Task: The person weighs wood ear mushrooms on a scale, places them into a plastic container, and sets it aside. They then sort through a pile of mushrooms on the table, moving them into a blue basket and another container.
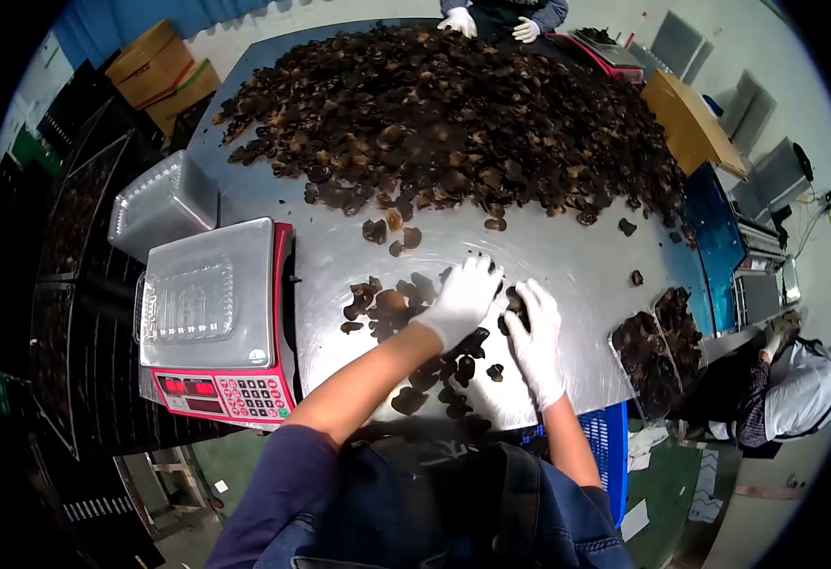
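Observation:
My left hand (468, 299), in a white glove, rests over the metal tabletop with its fingers stretched out and slightly apart. Beside it, my gloved right hand (537, 337) has its thumb and fingers around a dark piece of wood ear mushroom (514, 302). Loose wood ear pieces (455, 368) lie below and between the hands. More loose pieces (389, 308) are spread left of my left hand. Beyond my hands, a large heap of wood ear mushrooms (453, 114) covers the far part of the table (335, 251).
A red digital scale (221, 394) with a clear lid stands at left, near stacked clear plastic boxes (164, 204). Filled clear trays (645, 356) sit at the right edge above a blue crate (613, 446). One co-worker's gloved hands (458, 21) show across the table; another person (800, 389) is at right.

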Demonstrator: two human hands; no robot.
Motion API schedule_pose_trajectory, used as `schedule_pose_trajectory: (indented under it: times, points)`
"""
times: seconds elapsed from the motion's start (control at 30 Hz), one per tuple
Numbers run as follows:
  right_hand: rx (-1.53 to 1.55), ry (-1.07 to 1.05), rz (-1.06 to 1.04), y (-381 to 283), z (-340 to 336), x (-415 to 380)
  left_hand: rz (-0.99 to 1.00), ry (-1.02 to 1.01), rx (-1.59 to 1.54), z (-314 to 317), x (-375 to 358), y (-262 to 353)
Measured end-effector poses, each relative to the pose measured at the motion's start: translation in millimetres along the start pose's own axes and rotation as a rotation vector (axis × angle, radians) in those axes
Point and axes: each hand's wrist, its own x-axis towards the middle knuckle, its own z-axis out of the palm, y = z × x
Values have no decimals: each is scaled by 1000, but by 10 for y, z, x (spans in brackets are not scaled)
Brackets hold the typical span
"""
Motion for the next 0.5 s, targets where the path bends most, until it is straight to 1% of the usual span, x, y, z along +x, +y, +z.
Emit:
schedule_pose_trajectory:
  times: [0.03, 0.07, 0.1, 0.13, 0.2, 0.27, 0.3, 0.37, 0.4, 0.47, 0.5]
  points:
    - [74, -37, 23, -159, -39, -53, 55, -173, -53, -62, -93, -29]
    - [150, -77, 46, -306, -76, -130, 85, -95, -62, -32, -244, -5]
    - [139, -114, -37, -375, -60, -242, 54, -99, -130, -129, -430, 39]
    - [126, -151, -117, -424, -50, -364, 123, -139, -135, -209, -592, 29]
    - [224, -213, -153, -532, -55, -563, 105, -97, -156, -364, -902, -8]
    - [244, -271, -148, -580, -93, -586, 111, -102, -259, -580, -1075, -57]
    - [241, -272, -145, -585, -93, -553, 98, -101, -255, -612, -1090, -124]
    - [189, -251, -169, -629, -144, -378, -19, -23, -332, -697, -1030, -303]
    - [250, -166, -233, -622, -130, -242, -82, -129, -131, -781, -900, -419]
    - [167, -151, -289, -690, -197, 73, -395, -83, -93, -650, -682, -693]
    - [305, -157, -155, -676, -146, 155, -410, 73, -121, -500, -589, -880]
